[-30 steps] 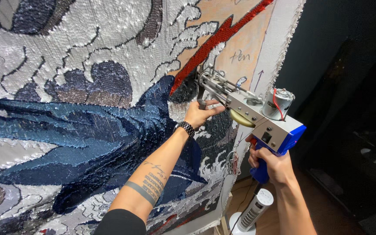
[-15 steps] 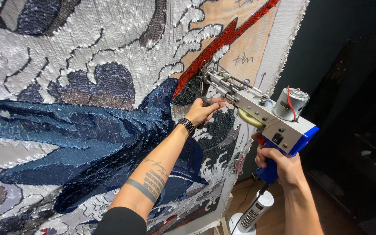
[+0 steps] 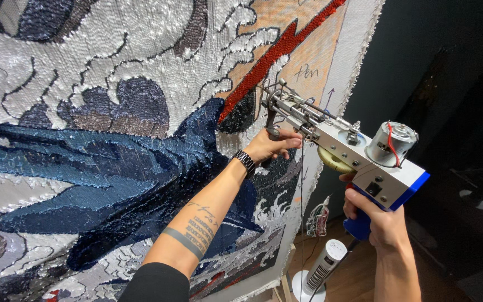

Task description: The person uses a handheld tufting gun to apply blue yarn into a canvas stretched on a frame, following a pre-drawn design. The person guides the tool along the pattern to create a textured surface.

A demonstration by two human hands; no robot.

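right hand [image 3: 377, 222] fist closed on blue grip of silver tufting gun [image 3: 349, 146], centre-right | left hand [image 3: 271, 146] fingers curled round gun's black front handle | nose at red-and-blue tufted rug canvas [image 3: 113, 128]

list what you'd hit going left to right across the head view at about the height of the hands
Dark blue tufted patch of the rug → left hand on the tufting gun's front handle → grey body of the tufting gun → its silver motor → dark wall. The right hand sits lower, on the blue grip.
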